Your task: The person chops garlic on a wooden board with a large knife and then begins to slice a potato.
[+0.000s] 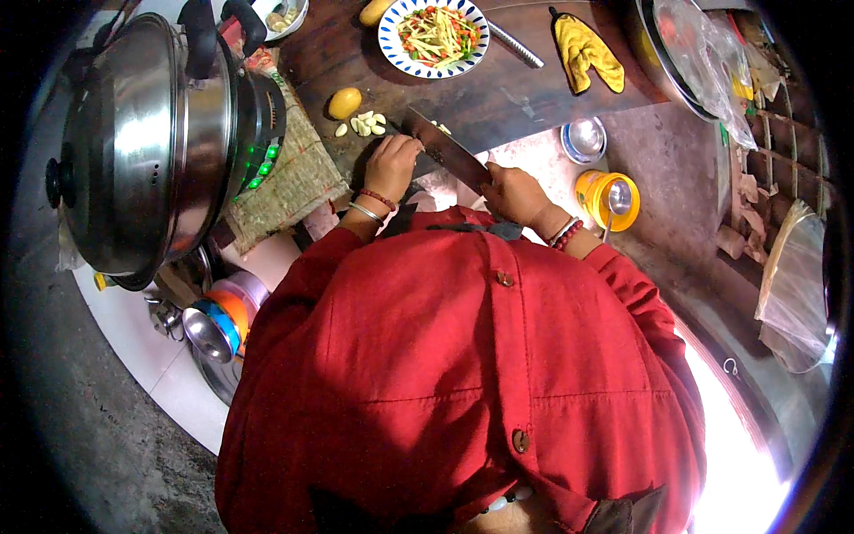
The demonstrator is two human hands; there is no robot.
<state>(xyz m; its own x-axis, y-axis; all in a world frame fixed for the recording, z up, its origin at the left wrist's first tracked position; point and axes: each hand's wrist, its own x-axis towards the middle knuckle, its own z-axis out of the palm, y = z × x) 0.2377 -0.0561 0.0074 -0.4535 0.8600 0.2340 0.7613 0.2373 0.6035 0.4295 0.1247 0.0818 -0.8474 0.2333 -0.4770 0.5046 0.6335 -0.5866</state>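
Observation:
My right hand [518, 193] grips a cleaver [447, 151] by its handle, with the broad blade slanting away to the left over the near edge of the dark wooden table [507, 98]. Close against the blade's left side, my left hand [394, 165] has its fingers curled down at the table; whatever is under the fingertips is hidden. Several peeled garlic cloves [363, 123] lie just beyond the left hand. A few pale pieces [441, 127] sit on the far side of the blade. Beside the cloves rests a yellow, potato-like oval [344, 103].
Farther back stands a blue-patterned bowl [385, 44] of shredded vegetables, near a ridged metal handle [516, 44] and a yellow mitt [587, 53]. A large lidded steel pot [133, 142] fills the left. At right are a metal bowl [584, 140] and a yellow tub [633, 214] with a ladle.

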